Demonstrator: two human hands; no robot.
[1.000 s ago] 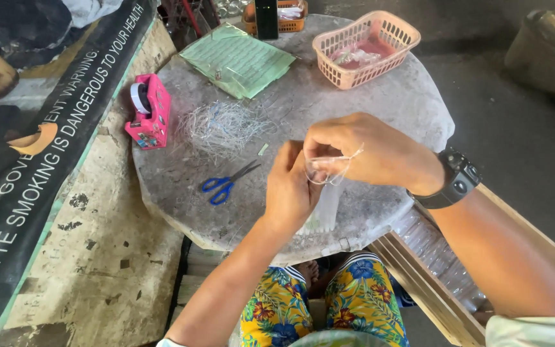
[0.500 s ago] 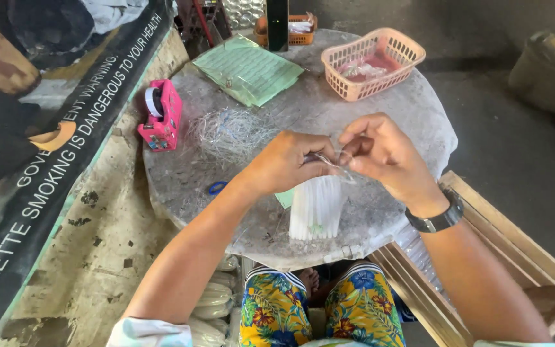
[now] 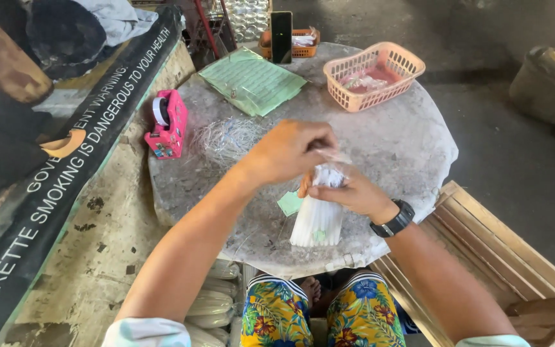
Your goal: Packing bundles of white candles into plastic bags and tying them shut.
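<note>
— Over the round grey stone table [image 3: 406, 148], what have the hands got?
— My right hand [image 3: 348, 193] grips the clear plastic packet of white sticks [image 3: 317, 218] upright; my left hand [image 3: 290, 149] pinches its top shut. Pink tape dispenser [image 3: 167, 125] sits well apart.

It was a makeshift outdoor packing spot: a worn round stone table [image 3: 406, 154] on rough concrete ground [image 3: 515, 160], wooden crates [image 3: 502, 257] beside it, baskets [image 3: 374, 76] at its far edge.

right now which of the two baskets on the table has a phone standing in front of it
The small orange basket at the table's far edge, behind the dark upright phone. The larger pink basket to its right has nothing in front.
</note>
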